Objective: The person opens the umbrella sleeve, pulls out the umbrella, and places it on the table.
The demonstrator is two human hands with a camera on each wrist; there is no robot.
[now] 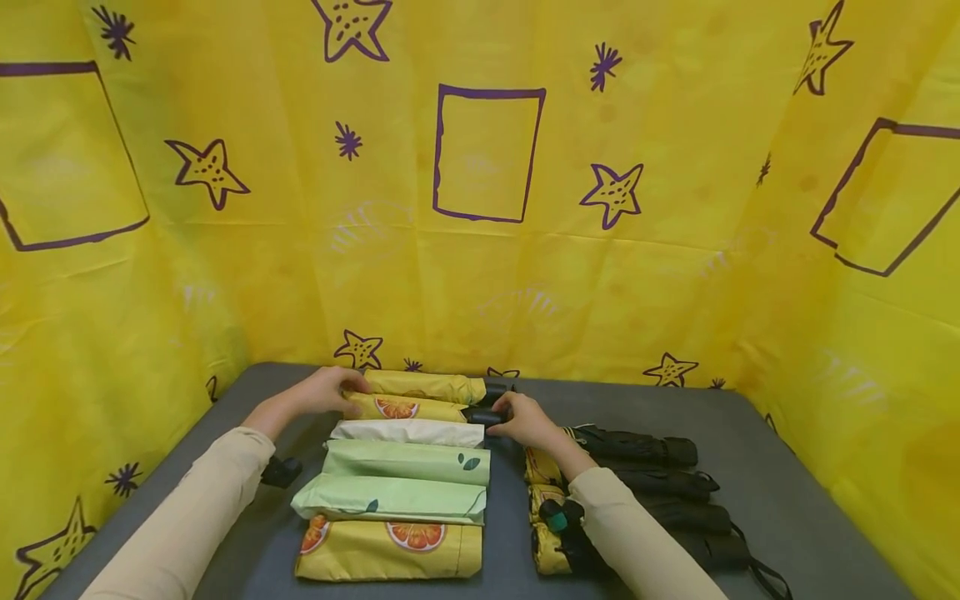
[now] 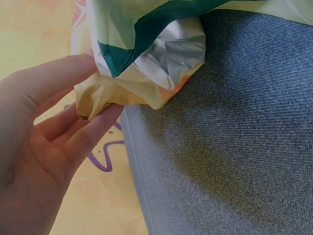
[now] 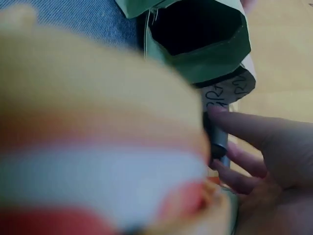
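A folded yellow umbrella with an orange-slice print (image 1: 408, 409) lies across the grey table, its black handle (image 1: 483, 417) pointing right. My left hand (image 1: 322, 390) holds its left end, the thumb above and the fingers beneath in the left wrist view. At the other end my right hand (image 1: 531, 423) grips the black handle, also seen in the right wrist view as a dark cylinder (image 3: 217, 139) between thumb and fingers. Just behind lies another yellow umbrella (image 1: 423, 385) with a black handle. In front are a white sleeve (image 1: 412, 432), two green sleeves (image 1: 405, 462) and an orange-printed yellow sleeve (image 1: 367, 557).
Several black folded umbrellas (image 1: 667, 483) with yellow printed parts lie at the right, partly under my right forearm. A small black object (image 1: 281, 472) sits beside my left sleeve. Yellow star-patterned cloth (image 1: 480, 292) walls in the grey table (image 1: 780, 500).
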